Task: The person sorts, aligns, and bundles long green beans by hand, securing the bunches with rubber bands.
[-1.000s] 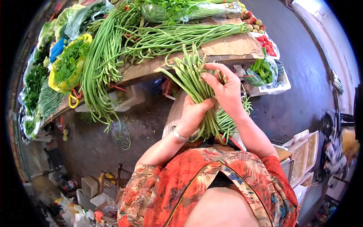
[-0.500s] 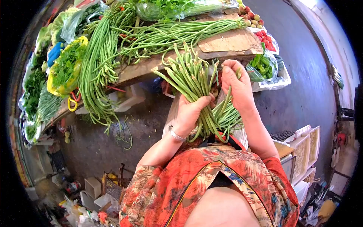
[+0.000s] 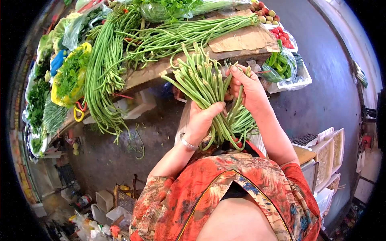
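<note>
My left hand (image 3: 204,119) is wrapped around a thick bunch of long beans (image 3: 205,82), their cut ends fanning upward and their lengths hanging down toward my lap. Just right of the bunch, my right hand (image 3: 246,85) pinches a long bean near its end, close to the fanned tips. More long beans (image 3: 244,121) lie across my lap, partly behind the bunch. On the wooden stall ahead lies another row of long beans (image 3: 201,31), and a big bundle (image 3: 103,76) droops over its front edge at the left.
A yellow bag of leafy greens (image 3: 71,76) sits on the stall's left. At the right end are bagged green peppers (image 3: 278,64) and tomatoes (image 3: 284,38). Plastic crates (image 3: 326,156) stand at my right; cluttered containers (image 3: 105,201) lie at lower left.
My right hand has moved slightly left and down, bringing the pinched bean nearer the bunch's tips. My left hand keeps its grip. The view has shifted a little.
</note>
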`<state>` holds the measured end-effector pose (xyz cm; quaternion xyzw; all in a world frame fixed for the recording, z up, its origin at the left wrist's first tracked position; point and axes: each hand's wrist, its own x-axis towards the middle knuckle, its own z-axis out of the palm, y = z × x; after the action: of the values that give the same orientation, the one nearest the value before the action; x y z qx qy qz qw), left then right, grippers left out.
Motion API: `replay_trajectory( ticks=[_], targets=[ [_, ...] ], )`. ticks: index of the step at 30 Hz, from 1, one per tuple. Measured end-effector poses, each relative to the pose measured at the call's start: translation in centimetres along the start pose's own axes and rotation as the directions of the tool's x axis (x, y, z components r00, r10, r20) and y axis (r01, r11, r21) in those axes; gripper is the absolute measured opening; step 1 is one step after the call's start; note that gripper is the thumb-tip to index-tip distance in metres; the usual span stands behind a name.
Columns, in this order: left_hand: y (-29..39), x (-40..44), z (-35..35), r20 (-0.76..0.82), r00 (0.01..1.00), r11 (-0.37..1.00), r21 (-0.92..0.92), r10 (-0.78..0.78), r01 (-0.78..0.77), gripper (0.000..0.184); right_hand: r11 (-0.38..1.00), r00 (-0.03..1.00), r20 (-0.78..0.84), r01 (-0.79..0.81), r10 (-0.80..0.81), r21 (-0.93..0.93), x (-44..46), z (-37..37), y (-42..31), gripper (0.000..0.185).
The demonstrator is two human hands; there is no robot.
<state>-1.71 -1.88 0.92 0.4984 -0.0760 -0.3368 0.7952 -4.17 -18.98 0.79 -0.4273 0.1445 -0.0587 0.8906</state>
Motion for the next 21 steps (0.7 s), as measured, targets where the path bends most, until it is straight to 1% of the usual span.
replay_trajectory(
  ticks=[2, 4, 5, 6, 7, 8, 9, 10, 12, 15, 17, 18, 20, 21],
  targets=[
    [-0.2, 0.2, -0.5, -0.002, 1.000, 1.000, -0.002, -0.014, 0.014, 0.026, 1.000, 1.000, -0.024, -0.019, 0.019, -0.015, -0.6, 0.2, 0.1, 0.021],
    [-0.1, 0.3, -0.4, -0.010, 1.000, 1.000, -0.016, -0.004, 0.003, 0.027, 0.996, 0.982, -0.172, 0.083, -0.077, 0.027, -0.9, 1.1, 0.5, 0.022],
    [-0.2, 0.5, -0.3, -0.031, 0.999, 1.000, -0.013, -0.012, 0.011, 0.028, 0.989, 0.993, -0.024, 0.116, -0.115, 0.089, -0.7, 0.1, 0.9, 0.024],
    [-0.3, 0.6, -0.1, -0.049, 0.999, 1.000, -0.010, -0.021, 0.020, 0.029, 0.990, 0.994, -0.024, 0.113, -0.111, 0.090, -0.7, 0.2, 0.9, 0.024],
    [-0.4, 0.7, 0.1, -0.059, 0.998, 0.998, -0.063, -0.009, 0.006, 0.030, 0.988, 0.995, -0.012, 0.097, -0.096, 0.120, -0.8, 0.4, 0.8, 0.025],
    [-0.4, 0.7, 0.1, -0.059, 0.998, 0.998, -0.064, -0.011, 0.007, 0.030, 0.985, 0.997, 0.001, 0.082, -0.083, 0.149, -0.9, 0.6, 0.8, 0.025],
    [-0.5, 0.7, 0.1, -0.053, 0.999, 0.998, -0.067, 0.000, -0.003, 0.031, 0.982, 0.992, 0.014, 0.119, -0.123, 0.146, -0.7, 0.8, 1.0, 0.025],
    [-0.5, 0.7, 0.1, -0.048, 0.999, 0.997, -0.070, 0.011, -0.014, 0.031, 0.982, 0.992, 0.014, 0.118, -0.122, 0.145, -0.6, 0.7, 1.1, 0.025],
    [-0.7, 0.8, 0.0, -0.071, 0.997, 0.996, -0.082, 0.021, -0.027, 0.031, 0.970, 0.976, 0.034, 0.215, -0.213, -0.111, -0.6, 0.5, 1.3, 0.025],
    [-0.5, 0.7, 0.2, -0.076, 0.996, 0.996, -0.085, -0.036, 0.029, 0.030, 0.956, 0.972, 0.000, 0.231, -0.235, -0.180, -0.5, 1.4, 1.8, 0.023],
    [-0.5, 0.7, 0.6, -0.097, 0.995, 0.994, -0.107, 0.003, -0.013, 0.030, 0.947, 0.972, -0.031, 0.220, -0.233, -0.233, -0.4, 1.7, 1.9, 0.023],
    [-0.5, 0.8, 0.4, -0.098, 0.995, 0.994, -0.107, 0.002, -0.013, 0.030, 0.948, 0.972, -0.031, 0.219, -0.232, -0.233, -0.3, 1.6, 1.9, 0.023],
    [-0.5, 1.0, 0.1, -0.100, 0.994, 0.999, -0.031, 0.033, -0.036, 0.039, 0.971, 0.979, -0.006, 0.203, -0.206, -0.125, -0.1, 1.3, 1.8, 0.024],
    [-0.4, 1.0, 0.0, -0.101, 0.994, 0.999, -0.032, 0.032, -0.036, 0.039, 0.982, 0.983, 0.005, 0.181, -0.181, -0.058, 0.0, 1.1, 1.7, 0.025]
  ],
)
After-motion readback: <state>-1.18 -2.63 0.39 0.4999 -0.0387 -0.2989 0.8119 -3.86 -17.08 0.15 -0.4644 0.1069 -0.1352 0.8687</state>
